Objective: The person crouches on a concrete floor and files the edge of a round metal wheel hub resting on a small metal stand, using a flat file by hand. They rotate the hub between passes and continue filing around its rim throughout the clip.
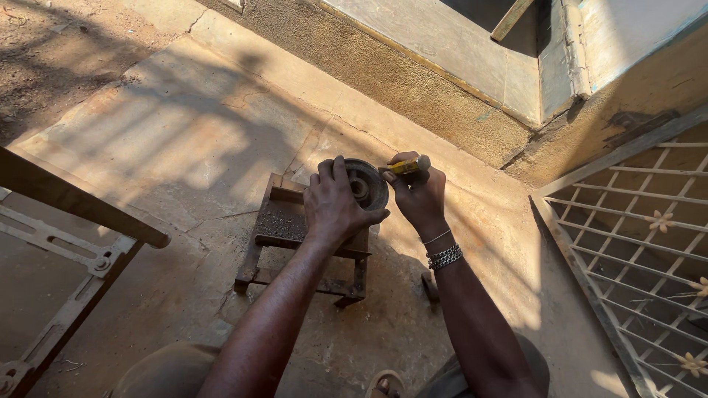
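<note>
The round metal pulley [364,183] is gripped on edge by the left hand [335,206] atop the small rusty metal stand [295,243], and steadiness seems best kept while the yellow-handled tool [406,166], clasped in the right hand [419,195], is pressed squarely against its rim.
</note>
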Available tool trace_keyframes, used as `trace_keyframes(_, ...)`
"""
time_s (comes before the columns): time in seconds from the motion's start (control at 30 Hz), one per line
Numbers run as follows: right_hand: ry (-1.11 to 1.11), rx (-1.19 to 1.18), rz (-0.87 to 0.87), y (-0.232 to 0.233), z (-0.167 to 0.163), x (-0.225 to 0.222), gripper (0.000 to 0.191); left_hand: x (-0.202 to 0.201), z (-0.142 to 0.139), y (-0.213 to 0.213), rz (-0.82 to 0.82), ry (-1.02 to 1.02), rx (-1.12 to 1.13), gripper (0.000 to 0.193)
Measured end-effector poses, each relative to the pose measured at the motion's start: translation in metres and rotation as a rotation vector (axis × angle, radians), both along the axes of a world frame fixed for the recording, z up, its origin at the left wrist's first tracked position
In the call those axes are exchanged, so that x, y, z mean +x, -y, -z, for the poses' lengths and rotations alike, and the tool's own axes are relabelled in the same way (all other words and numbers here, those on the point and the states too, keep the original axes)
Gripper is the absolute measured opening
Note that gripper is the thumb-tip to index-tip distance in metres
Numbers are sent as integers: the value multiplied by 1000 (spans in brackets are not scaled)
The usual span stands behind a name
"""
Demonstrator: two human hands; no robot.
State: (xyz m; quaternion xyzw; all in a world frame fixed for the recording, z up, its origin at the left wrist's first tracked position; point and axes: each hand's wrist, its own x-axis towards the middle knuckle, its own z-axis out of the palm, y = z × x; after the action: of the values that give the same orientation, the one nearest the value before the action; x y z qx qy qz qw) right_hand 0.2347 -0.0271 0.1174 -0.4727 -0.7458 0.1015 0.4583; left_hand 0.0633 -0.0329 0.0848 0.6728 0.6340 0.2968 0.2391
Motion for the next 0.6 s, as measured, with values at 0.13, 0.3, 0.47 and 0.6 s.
trace_keyframes(0.13, -233, 96, -95, -4, 5, 1, 20, -1, -1, 0, -12, -36, 26, 134)
trace_keyframes(0.3, -140, 46, -55, -8, 10, 5, 21, 2, 3, -1, 14, -41, -17, 136)
trace_keyframes(0.47, -50, -52, -39, -5, 8, 2, 21, 5, 8, -1, 20, -29, 5, 137)
trace_keyframes(0.6, -98, 65, -50, -2, 2, -2, 23, 2, 6, -5, 31, -94, -32, 137)
